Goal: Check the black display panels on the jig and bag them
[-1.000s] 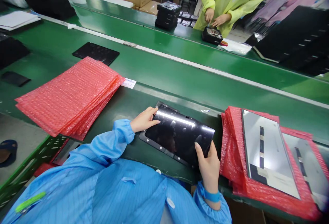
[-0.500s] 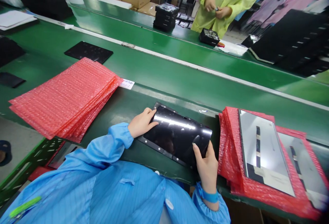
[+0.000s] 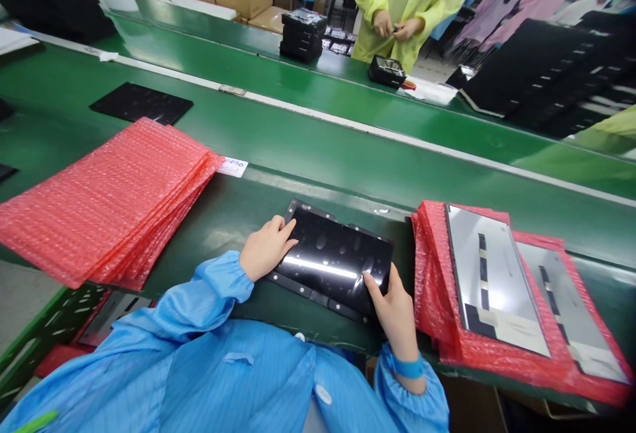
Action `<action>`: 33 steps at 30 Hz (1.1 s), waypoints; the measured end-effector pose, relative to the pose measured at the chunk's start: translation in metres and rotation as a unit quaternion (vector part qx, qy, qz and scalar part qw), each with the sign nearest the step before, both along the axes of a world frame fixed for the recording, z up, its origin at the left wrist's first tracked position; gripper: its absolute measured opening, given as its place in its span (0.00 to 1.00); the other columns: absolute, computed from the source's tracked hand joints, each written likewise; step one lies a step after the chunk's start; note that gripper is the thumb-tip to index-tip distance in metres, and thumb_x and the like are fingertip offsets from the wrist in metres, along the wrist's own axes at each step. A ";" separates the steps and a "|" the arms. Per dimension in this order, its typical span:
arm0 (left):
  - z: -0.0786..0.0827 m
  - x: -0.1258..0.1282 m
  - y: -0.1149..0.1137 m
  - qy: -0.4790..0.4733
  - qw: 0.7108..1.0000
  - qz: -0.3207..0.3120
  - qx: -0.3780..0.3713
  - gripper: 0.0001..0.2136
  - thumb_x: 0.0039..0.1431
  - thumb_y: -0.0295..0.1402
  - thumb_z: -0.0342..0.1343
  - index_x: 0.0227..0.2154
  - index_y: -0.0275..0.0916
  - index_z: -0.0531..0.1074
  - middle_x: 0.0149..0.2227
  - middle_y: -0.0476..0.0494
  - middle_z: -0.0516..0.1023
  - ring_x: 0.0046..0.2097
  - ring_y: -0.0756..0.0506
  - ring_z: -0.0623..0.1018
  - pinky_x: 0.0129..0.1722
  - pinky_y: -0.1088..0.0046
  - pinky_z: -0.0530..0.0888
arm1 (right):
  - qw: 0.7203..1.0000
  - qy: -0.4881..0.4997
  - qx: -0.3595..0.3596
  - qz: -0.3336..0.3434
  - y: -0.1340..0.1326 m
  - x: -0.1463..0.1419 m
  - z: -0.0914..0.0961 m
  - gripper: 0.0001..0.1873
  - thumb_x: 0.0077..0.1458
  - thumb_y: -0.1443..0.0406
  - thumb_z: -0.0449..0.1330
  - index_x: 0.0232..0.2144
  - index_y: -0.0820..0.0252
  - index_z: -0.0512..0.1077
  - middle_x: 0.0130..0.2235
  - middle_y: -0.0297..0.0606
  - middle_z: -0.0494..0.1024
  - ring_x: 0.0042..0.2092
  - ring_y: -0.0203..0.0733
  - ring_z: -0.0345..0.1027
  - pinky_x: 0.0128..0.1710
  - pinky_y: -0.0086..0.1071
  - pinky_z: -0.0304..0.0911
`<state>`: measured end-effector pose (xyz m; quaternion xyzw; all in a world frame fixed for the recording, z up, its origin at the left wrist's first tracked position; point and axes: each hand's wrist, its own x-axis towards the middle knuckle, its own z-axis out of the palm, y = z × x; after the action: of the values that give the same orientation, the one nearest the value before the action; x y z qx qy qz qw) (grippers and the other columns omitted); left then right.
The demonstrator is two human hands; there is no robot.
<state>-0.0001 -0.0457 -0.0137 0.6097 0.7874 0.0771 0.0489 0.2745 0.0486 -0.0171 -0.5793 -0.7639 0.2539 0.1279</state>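
1. Black panel [image 3: 342, 247] sits in the lower middle of the frame, on a dark frame piece [image 3: 318, 298] with pale round dots along its border.
2. Right hand [image 3: 397, 314]: gripping the panel's right end, thumb on the glossy face, fingers wrapping the edge. Left hand [image 3: 265, 247]: bent fingers and thumb touching the left end; can't tell if they're pinching or just steadying.
3. My take on handling: keep both ends level, spread pressure along the edges, and go easy with that right thumb, since a single hard poke on thin glassy stuff seems risky.
4. Line the panel's edges up with the border before pressing anything, imo.
5. Textures: the panel's face is mirror-slick, with a bright light streak and blotchy spots.
6. Left of frame: fanned red bubble sleeves [image 3: 109, 188], pebbly and floppy. Right of frame: 2 flat silver-backed panels [image 3: 507, 261], rectangular, each with a dark strip, lying on crinkly red wrap [image 3: 430, 274].
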 end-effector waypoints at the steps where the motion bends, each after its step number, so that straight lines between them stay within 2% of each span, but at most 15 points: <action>1: 0.002 0.000 0.001 0.007 1.000 0.000 -0.004 0.21 0.66 0.40 0.44 0.58 0.38 0.62 0.45 0.41 0.69 0.42 0.45 0.74 0.31 0.72 0.72 | 0.999 -0.041 0.007 0.011 0.001 0.000 0.001 0.39 0.58 0.45 0.50 0.63 0.62 0.55 0.25 0.38 0.77 0.24 0.46 0.71 0.26 0.33 0.62; 4: 0.007 0.001 0.004 0.035 0.999 -0.002 -0.017 0.20 0.66 0.40 0.42 0.57 0.38 0.64 0.44 0.41 0.70 0.41 0.44 0.74 0.28 0.71 0.71 | 0.979 -0.189 0.061 0.040 0.003 0.002 0.003 0.39 0.59 0.45 0.48 0.63 0.65 0.56 0.24 0.42 0.76 0.26 0.51 0.73 0.24 0.34 0.60; 6: 0.010 0.002 0.005 0.057 0.998 -0.007 -0.024 0.20 0.67 0.39 0.40 0.56 0.37 0.64 0.44 0.41 0.71 0.41 0.43 0.75 0.27 0.70 0.70 | 0.961 -0.237 0.124 0.065 0.006 0.004 0.002 0.37 0.59 0.45 0.50 0.60 0.66 0.61 0.27 0.46 0.77 0.31 0.53 0.74 0.26 0.35 0.61; 9: 0.012 0.002 0.007 0.075 0.997 -0.015 -0.028 0.20 0.67 0.39 0.38 0.56 0.37 0.65 0.44 0.39 0.72 0.42 0.42 0.75 0.28 0.70 0.70 | 0.945 -0.188 0.228 0.139 0.011 0.005 0.002 0.28 0.59 0.49 0.54 0.53 0.61 0.70 0.44 0.51 0.77 0.45 0.54 0.70 0.37 0.39 0.65; 11: 0.012 0.002 0.007 0.078 0.996 -0.020 -0.022 0.20 0.68 0.38 0.38 0.55 0.38 0.66 0.44 0.38 0.72 0.43 0.42 0.74 0.28 0.70 0.71 | 0.938 -0.152 0.257 0.174 0.014 0.005 0.003 0.24 0.59 0.52 0.56 0.51 0.59 0.71 0.53 0.49 0.73 0.53 0.55 0.64 0.46 0.44 0.62; 14: 0.009 -0.002 0.007 0.089 0.995 -0.041 -0.008 0.21 0.67 0.38 0.37 0.55 0.37 0.67 0.43 0.36 0.74 0.44 0.38 0.73 0.32 0.66 0.72 | 0.946 -0.136 0.237 0.176 0.016 0.005 0.006 0.22 0.59 0.55 0.57 0.52 0.59 0.70 0.55 0.46 0.73 0.55 0.55 0.61 0.53 0.51 0.55; 16: 0.005 -0.007 0.008 0.089 0.994 -0.066 0.007 0.21 0.67 0.36 0.38 0.54 0.34 0.68 0.45 0.32 0.74 0.47 0.35 0.72 0.37 0.61 0.73 | 0.953 -0.131 0.215 0.171 0.017 0.006 0.009 0.23 0.59 0.56 0.57 0.54 0.59 0.68 0.55 0.46 0.72 0.55 0.55 0.62 0.56 0.54 0.51; 19: -0.006 -0.020 0.006 0.064 0.992 -0.109 0.029 0.22 0.67 0.36 0.38 0.56 0.33 0.67 0.57 0.31 0.68 0.59 0.33 0.65 0.52 0.53 0.68 | 0.957 -0.130 0.182 0.187 0.016 0.011 0.012 0.31 0.56 0.52 0.59 0.58 0.60 0.63 0.59 0.48 0.69 0.57 0.56 0.61 0.58 0.59 0.46; 21: -0.014 -0.028 0.003 0.040 0.989 -0.141 0.019 0.26 0.65 0.44 0.41 0.61 0.34 0.60 0.65 0.34 0.58 0.65 0.33 0.55 0.58 0.49 0.61 | 0.955 -0.138 0.162 0.206 0.014 0.014 0.012 0.38 0.53 0.48 0.60 0.59 0.61 0.60 0.61 0.50 0.64 0.60 0.58 0.58 0.58 0.62 0.45; 22: -0.017 -0.031 0.001 0.026 0.988 -0.154 0.007 0.32 0.62 0.49 0.43 0.64 0.34 0.55 0.67 0.35 0.53 0.66 0.33 0.52 0.60 0.47 0.58 | 0.954 -0.143 0.155 0.211 0.013 0.015 0.012 0.40 0.51 0.46 0.60 0.60 0.61 0.59 0.62 0.50 0.62 0.61 0.59 0.57 0.57 0.63 0.45; 24: -0.022 -0.036 -0.004 0.005 0.987 -0.161 -0.020 0.43 0.55 0.58 0.46 0.66 0.35 0.45 0.69 0.36 0.47 0.68 0.33 0.48 0.61 0.45 0.55 | 0.953 -0.154 0.150 0.212 0.010 0.017 0.011 0.42 0.50 0.44 0.60 0.60 0.61 0.59 0.63 0.51 0.60 0.62 0.59 0.55 0.57 0.64 0.46; 25: -0.024 -0.036 -0.005 0.000 0.987 -0.155 -0.029 0.45 0.54 0.60 0.46 0.67 0.35 0.42 0.69 0.36 0.45 0.68 0.33 0.47 0.61 0.45 0.55 | 0.953 -0.158 0.151 0.210 0.009 0.017 0.011 0.42 0.50 0.44 0.60 0.60 0.61 0.59 0.63 0.51 0.60 0.62 0.59 0.55 0.57 0.64 0.46; 30: -0.026 -0.029 -0.010 0.012 0.990 -0.141 -0.018 0.38 0.60 0.55 0.40 0.67 0.36 0.42 0.69 0.38 0.45 0.68 0.36 0.46 0.62 0.44 0.51 | 0.952 -0.164 0.155 0.206 0.009 0.011 0.018 0.40 0.51 0.47 0.62 0.59 0.63 0.61 0.62 0.53 0.63 0.61 0.59 0.58 0.56 0.64 0.47; 33: -0.027 -0.021 -0.012 0.019 0.992 -0.121 0.005 0.36 0.62 0.52 0.39 0.67 0.35 0.43 0.69 0.37 0.46 0.68 0.36 0.47 0.62 0.45 0.52 | 0.955 -0.173 0.160 0.182 0.015 -0.005 0.028 0.35 0.52 0.51 0.63 0.57 0.64 0.63 0.57 0.55 0.69 0.56 0.59 0.64 0.56 0.63 0.49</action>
<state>-0.0210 -0.0578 -0.0408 0.7021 0.7082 0.0629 0.0398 0.2692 0.0633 0.0104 -0.4372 -0.8976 0.0431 0.0367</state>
